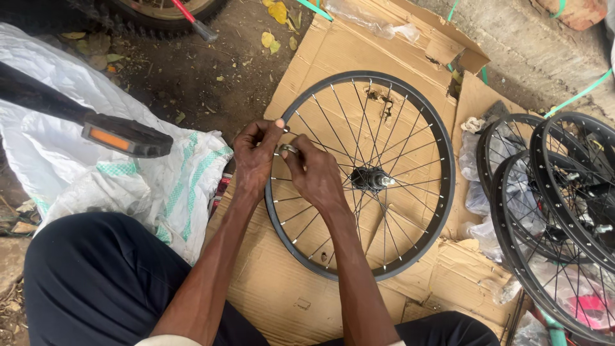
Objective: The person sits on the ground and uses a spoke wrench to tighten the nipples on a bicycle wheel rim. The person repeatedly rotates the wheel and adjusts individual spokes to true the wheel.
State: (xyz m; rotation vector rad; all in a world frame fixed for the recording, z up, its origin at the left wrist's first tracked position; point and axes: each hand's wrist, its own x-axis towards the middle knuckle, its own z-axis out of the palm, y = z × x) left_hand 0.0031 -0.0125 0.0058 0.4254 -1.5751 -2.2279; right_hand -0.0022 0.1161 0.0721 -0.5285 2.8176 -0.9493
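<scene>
A black spoked bicycle wheel (442, 160) lies flat on cardboard (333, 51), its hub (371, 178) at the centre. My left hand (255, 157) pinches the rim at the wheel's left side. My right hand (314, 173) rests just inside the rim over the spokes and grips a small round metal tool (288, 149) set against a spoke near the rim. Both hands touch each other at the rim's left edge.
Several more black wheels (551, 192) are stacked at the right on plastic wrap. A bicycle pedal (125, 136) with an orange reflector juts in from the left above a white sack (128, 186). A tyre (160, 16) lies at the top on bare dirt. My knees fill the bottom.
</scene>
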